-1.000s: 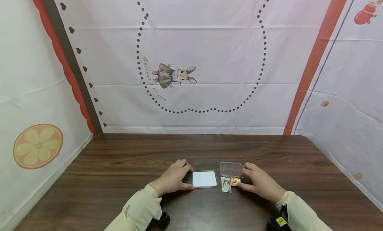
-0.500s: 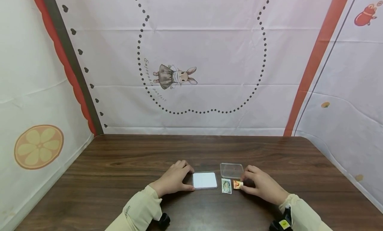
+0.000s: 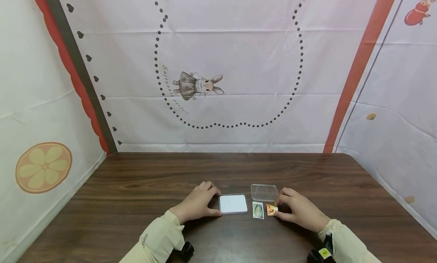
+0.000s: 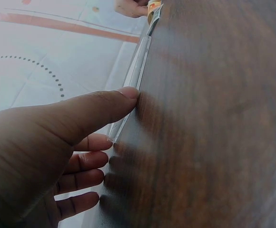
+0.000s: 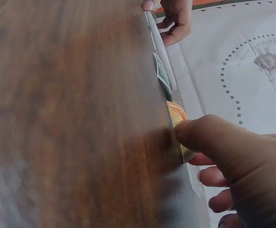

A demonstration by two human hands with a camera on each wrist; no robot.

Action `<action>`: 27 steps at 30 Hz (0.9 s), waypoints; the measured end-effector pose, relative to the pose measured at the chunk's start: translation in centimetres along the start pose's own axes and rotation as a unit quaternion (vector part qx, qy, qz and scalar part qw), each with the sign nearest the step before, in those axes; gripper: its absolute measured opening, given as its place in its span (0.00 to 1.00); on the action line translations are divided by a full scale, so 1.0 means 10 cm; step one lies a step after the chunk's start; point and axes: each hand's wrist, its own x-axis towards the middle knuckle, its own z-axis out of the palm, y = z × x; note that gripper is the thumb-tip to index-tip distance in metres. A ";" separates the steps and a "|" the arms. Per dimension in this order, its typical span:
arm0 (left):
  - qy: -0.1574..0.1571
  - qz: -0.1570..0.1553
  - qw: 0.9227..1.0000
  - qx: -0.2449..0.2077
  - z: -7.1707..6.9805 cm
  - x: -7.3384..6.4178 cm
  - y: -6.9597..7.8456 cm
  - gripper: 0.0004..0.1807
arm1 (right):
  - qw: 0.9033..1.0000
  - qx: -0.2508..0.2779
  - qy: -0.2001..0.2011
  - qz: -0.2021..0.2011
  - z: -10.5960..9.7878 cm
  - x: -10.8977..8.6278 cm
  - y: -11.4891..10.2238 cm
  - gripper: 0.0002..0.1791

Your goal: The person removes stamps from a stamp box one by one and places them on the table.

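On the table, a flat clear plastic box (image 3: 233,204) with a white insert lies in front of me. My left hand (image 3: 199,203) grips its left end, the thumb at the near corner and a finger at the far one. To the right, my right hand (image 3: 300,210) pinches a small orange-and-yellow stamp (image 3: 271,210) by its right edge; the notched border shows in the right wrist view. Between box and orange stamp lies a green-and-white stamp (image 3: 258,210), slightly curled in the right wrist view (image 5: 162,76).
A clear plastic lid (image 3: 264,193) lies just behind the two stamps, close to my right fingertips. The dark wood table (image 3: 153,172) runs back to a printed white cloth (image 3: 246,66), which also hangs at both sides.
My right hand has slid a little to the right with the orange stamp, opening a gap between it and the green one. The left hand and the box have stayed put.
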 end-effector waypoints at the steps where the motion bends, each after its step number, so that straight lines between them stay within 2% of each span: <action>1: 0.000 0.000 1.000 -0.001 0.00 0.00 0.00 0.29 | 1.000 -0.001 0.000 -0.002 0.00 0.00 0.00 0.07; 7: 0.001 0.001 1.000 -0.003 0.00 0.00 -0.01 0.29 | 1.000 -0.009 0.001 -0.009 0.00 0.00 0.00 0.08; 15: 0.009 0.007 1.000 0.000 0.00 0.01 -0.01 0.28 | 1.000 -0.010 -0.010 0.002 -0.02 0.00 -0.01 0.09; 27: 0.006 0.005 1.000 0.000 0.00 0.01 -0.01 0.28 | 1.000 -0.005 -0.018 0.012 -0.01 0.00 -0.02 0.09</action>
